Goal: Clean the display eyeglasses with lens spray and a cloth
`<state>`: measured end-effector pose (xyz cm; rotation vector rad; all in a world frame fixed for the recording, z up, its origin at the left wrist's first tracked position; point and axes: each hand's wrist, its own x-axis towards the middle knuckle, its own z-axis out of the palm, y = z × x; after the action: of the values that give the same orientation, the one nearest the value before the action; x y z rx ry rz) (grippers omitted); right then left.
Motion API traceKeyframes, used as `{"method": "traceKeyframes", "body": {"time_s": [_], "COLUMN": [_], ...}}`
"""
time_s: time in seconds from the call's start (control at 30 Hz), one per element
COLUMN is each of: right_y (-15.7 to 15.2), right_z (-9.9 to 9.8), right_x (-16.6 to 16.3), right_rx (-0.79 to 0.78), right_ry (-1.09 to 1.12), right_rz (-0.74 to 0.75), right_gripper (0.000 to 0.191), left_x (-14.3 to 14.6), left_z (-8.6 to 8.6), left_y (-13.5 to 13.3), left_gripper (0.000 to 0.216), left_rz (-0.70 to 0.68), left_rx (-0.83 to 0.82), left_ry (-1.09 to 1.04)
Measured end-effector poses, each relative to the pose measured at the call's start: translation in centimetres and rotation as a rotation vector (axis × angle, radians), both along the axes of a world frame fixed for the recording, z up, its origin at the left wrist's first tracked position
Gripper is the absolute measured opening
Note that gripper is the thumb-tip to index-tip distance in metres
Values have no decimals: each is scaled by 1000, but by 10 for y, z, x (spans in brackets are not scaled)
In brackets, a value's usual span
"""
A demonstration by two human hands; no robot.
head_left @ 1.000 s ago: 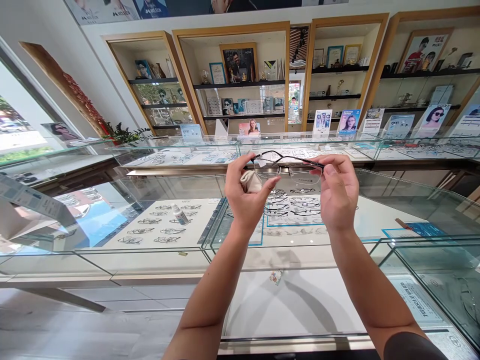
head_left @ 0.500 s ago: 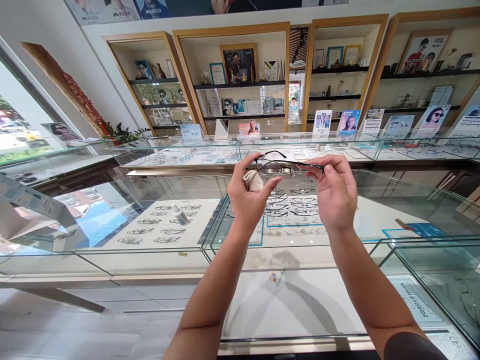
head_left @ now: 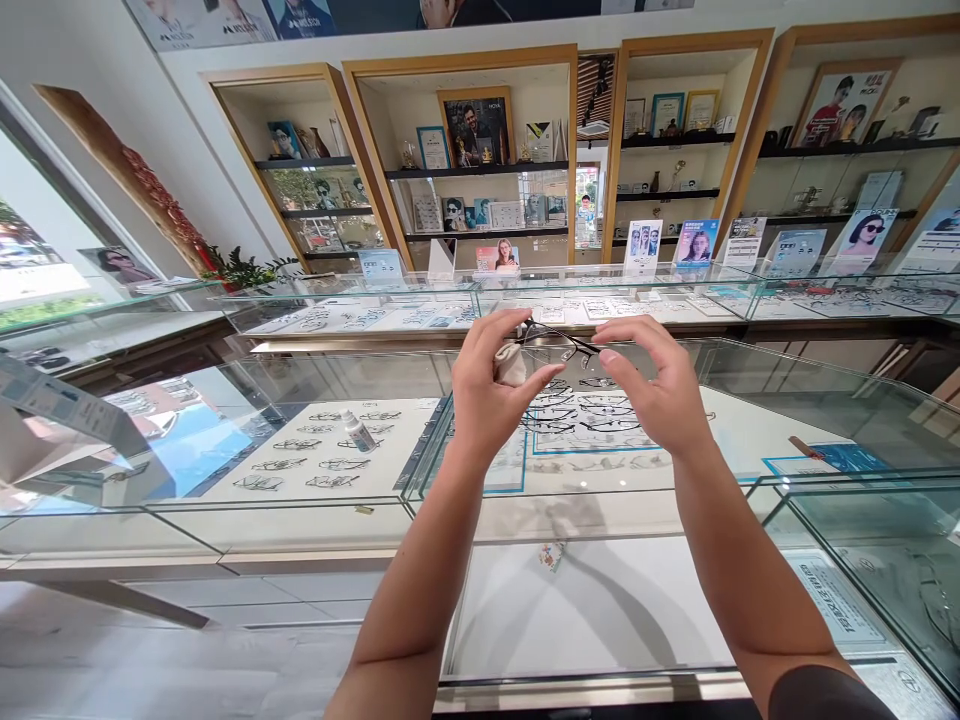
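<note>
My left hand [head_left: 491,385] grips a pair of thin black-rimmed eyeglasses [head_left: 576,344] at its left end, up in front of me above the glass counter. A crumpled beige cloth [head_left: 511,365] is tucked inside the same hand, against the palm. My right hand [head_left: 656,385] is at the other end of the eyeglasses, thumb and fingers spread apart. Its thumb tip is close by the frame; whether it touches I cannot tell. The eyeglasses are turned at an angle, so part of the lenses is hard to see.
Below the hands, a glass display case [head_left: 480,505] holds rows of eyeglasses. A small white spray bottle [head_left: 358,431] stands on the glass to the left. A small patterned piece [head_left: 551,556] lies nearer me. Another glass counter [head_left: 870,560] borders the right side.
My right hand has loosened from the right end of the eyeglasses, its fingers spreading. The eyeglasses have turned, showing narrower to me, while my left hand keeps its grip.
</note>
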<state>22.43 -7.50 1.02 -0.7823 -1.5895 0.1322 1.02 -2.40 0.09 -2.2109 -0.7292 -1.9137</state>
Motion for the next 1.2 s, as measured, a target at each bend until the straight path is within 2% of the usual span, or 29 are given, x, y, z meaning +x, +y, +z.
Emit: {"method": "traceKeyframes", "body": {"time_s": [0.2,0.6,0.9,1.07,1.2], "right_y": [-1,1,4,4,7], "right_z": [1,1,-1,-1,-3], "right_x": [1,2,4,4,3], "right_rx": [-39,-119,-207,-310,-325], "right_ry": [-76,-82,-38,-2,20], "right_rz": [32,127,230,275,312], "right_gripper": [11,15,20,24,25], "left_x": [1,2,1,0,0], "left_z": [2,-1,-1,0,0], "left_y": [-4,-9,-11,-12,-10], "left_gripper": [65,69,71,69,69], "left_rz": [-19,-117,-104,-146,-172], "left_rx": [-12,-111,-158,-190,-201], "left_ry": [62,-6,-26,-25,5]}}
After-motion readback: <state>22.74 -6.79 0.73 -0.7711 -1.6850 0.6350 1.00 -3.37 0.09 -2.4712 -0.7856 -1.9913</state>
